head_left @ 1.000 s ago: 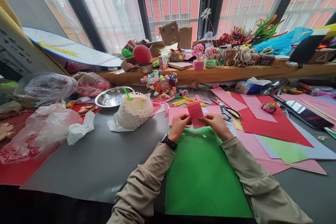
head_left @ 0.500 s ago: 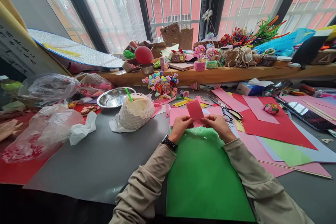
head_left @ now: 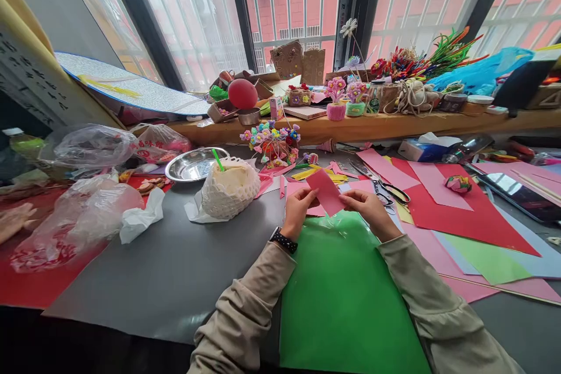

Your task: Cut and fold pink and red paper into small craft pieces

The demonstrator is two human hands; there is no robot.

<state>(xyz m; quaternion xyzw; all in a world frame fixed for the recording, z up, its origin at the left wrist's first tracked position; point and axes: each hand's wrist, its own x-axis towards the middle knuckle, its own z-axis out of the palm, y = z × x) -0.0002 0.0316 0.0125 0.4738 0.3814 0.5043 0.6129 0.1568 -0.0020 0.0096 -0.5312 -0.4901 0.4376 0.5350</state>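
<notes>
A small piece of pink paper [head_left: 325, 191] is held up between my two hands, tilted so that one corner points down. My left hand [head_left: 298, 210] pinches its left side between thumb and fingers. At the right corner, my right hand [head_left: 367, 209] grips it the same way. Both hands hover over the far end of a glossy green sheet [head_left: 350, 298]. Beyond them lie more pink paper and yellow strips [head_left: 307, 174]. A pair of scissors [head_left: 390, 188] rests just past my right hand.
Left of my hands stands a coconut in white foam netting [head_left: 230, 190], with a metal plate [head_left: 195, 163] behind it. Coloured paper sheets [head_left: 473, 216], a folded paper flower [head_left: 458, 183] and a phone [head_left: 517, 190] lie right. Another person's hand [head_left: 16, 222] shows at the far left.
The pink paper has been turned from nearly upright to a diamond-like tilt. My right hand has shifted to its right corner, and the hands are slightly farther apart.
</notes>
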